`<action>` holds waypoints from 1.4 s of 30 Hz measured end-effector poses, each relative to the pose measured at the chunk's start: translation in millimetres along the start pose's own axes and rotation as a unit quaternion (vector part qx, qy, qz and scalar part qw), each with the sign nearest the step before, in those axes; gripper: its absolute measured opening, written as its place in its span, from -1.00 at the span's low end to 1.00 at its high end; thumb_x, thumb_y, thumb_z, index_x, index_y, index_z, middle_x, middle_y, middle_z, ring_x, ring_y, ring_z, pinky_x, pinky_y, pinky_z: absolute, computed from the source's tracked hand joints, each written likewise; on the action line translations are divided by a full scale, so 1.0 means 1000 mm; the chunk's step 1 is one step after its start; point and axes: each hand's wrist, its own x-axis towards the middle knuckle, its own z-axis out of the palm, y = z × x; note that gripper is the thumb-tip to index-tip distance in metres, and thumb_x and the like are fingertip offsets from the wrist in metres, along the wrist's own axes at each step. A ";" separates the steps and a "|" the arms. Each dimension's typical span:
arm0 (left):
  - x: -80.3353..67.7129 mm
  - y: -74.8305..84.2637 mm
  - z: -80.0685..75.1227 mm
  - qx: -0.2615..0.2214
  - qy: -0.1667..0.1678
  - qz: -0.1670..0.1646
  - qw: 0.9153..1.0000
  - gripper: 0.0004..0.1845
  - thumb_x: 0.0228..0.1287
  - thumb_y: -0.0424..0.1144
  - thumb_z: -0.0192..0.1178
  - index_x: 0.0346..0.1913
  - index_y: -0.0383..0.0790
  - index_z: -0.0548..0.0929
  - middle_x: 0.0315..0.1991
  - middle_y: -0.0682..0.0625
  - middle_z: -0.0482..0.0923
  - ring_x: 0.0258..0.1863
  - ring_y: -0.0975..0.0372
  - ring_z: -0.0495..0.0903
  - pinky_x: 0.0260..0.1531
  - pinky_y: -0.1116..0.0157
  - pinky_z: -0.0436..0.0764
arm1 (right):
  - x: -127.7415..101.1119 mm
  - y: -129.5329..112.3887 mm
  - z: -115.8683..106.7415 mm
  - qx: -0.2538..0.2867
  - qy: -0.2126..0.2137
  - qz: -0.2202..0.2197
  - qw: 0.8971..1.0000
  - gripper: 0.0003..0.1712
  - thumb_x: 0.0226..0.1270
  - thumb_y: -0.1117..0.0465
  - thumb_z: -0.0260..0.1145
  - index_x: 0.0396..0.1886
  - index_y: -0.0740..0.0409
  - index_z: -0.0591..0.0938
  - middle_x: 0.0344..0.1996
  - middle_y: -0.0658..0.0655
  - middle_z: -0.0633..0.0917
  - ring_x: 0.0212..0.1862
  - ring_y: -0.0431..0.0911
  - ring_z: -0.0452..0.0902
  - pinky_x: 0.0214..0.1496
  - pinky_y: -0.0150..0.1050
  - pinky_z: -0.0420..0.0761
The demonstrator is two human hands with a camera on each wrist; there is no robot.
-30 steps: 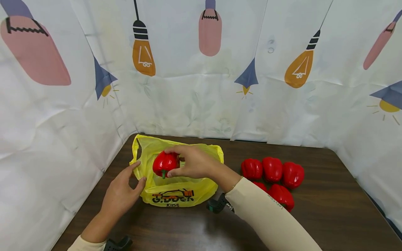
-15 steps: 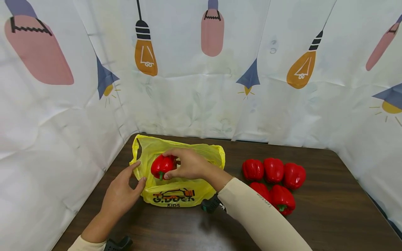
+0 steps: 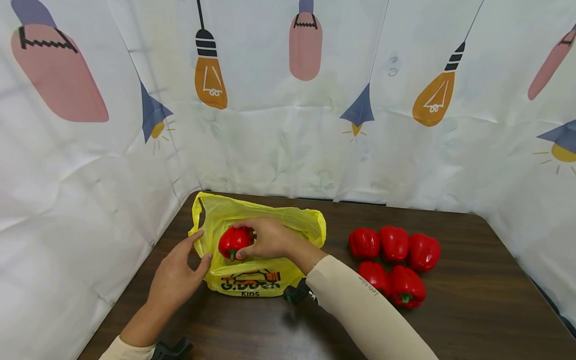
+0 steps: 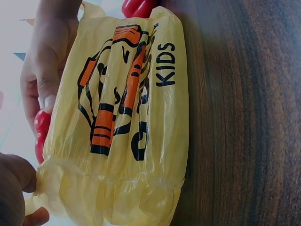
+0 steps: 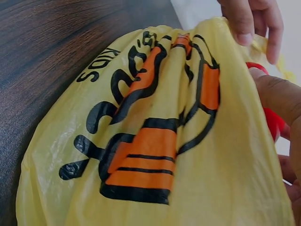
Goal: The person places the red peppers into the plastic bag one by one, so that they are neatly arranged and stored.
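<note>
Red peppers; yellow bag, orange-black print; brown table.

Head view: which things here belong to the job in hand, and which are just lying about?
In the job:
- yellow bag, with the left grip at its edge
- pepper in the right grip
- five loose peppers, probably

Just there:
- table
- printed sheet behind
</note>
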 end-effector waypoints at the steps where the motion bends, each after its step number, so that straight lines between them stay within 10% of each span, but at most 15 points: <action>1: 0.000 0.000 0.000 0.001 0.001 0.001 1.000 -0.35 0.26 -0.25 0.41 0.39 -0.27 0.48 0.17 -0.33 0.57 0.06 -0.22 0.59 -0.02 -0.25 0.56 | 0.000 0.000 0.001 -0.001 -0.001 -0.002 1.000 -0.20 0.15 -0.09 0.60 0.39 -0.07 0.56 0.04 -0.12 0.66 -0.03 -0.29 0.56 -0.09 -0.45 0.59; 42: 0.000 0.000 0.001 -0.009 0.000 -0.004 1.000 -0.37 0.28 -0.24 0.39 0.40 -0.26 0.49 0.06 -0.29 0.63 -0.05 -0.14 0.65 -0.13 -0.19 0.63 | 0.009 -0.004 0.036 -0.043 -0.048 -0.052 0.997 -0.32 0.21 0.06 0.58 0.32 -0.01 0.60 0.06 -0.11 0.68 -0.11 -0.34 0.55 -0.08 -0.54 0.55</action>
